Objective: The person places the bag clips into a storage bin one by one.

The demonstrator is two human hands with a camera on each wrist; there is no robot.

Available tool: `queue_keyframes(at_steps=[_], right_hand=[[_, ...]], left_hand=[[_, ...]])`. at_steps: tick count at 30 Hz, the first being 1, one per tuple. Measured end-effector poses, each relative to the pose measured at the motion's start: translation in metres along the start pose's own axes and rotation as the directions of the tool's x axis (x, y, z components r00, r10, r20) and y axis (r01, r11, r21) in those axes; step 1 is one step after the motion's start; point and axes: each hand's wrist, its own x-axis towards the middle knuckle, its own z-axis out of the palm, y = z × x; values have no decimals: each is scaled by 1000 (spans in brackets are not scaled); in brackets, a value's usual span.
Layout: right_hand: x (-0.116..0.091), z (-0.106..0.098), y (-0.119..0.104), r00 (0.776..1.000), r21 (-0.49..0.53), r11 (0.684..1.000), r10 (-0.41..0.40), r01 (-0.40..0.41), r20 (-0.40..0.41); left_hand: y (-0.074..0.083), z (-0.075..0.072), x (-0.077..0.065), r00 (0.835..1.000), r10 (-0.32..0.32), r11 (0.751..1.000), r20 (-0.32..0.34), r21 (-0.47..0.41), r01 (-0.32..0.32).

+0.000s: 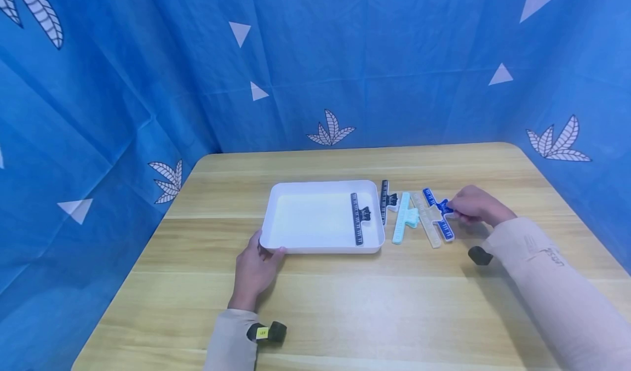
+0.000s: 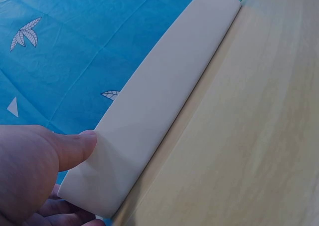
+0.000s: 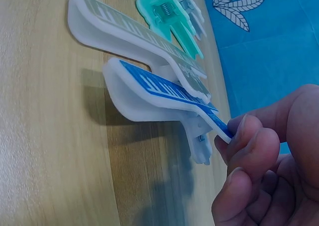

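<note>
From my end I see a curtained-off work nook, room type unclear: patterned blue cloth (image 1: 305,47) hangs behind and beside a wood-grain table (image 1: 335,305)

The beige sleeves (image 1: 557,283) bear black wrist blocks (image 1: 479,256).

From above and behind the left hand (image 1: 254,272) and right hand (image 1: 475,204), the head camera faced forward and down. Close by, the left wrist camera looked along the tray (image 2: 154,101) beyond the left hand, the right one at the blue clip (image 3: 162,90) before the right hand; the head view shared both.
</note>
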Motion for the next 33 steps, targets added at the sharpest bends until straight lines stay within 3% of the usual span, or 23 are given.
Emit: queue_keyframes(at_steps=[12,33], right_hand=[[-2,-2,1,1000,-73,997,-25,24,-18],[-1,-4,-4,999,-46,999,-22,20,-24]], left_hand=[[-2,1,1,1000,16,1000,-11,-6,-16],[-2,1,0,1000,17,1000,-14,-4,-17]])
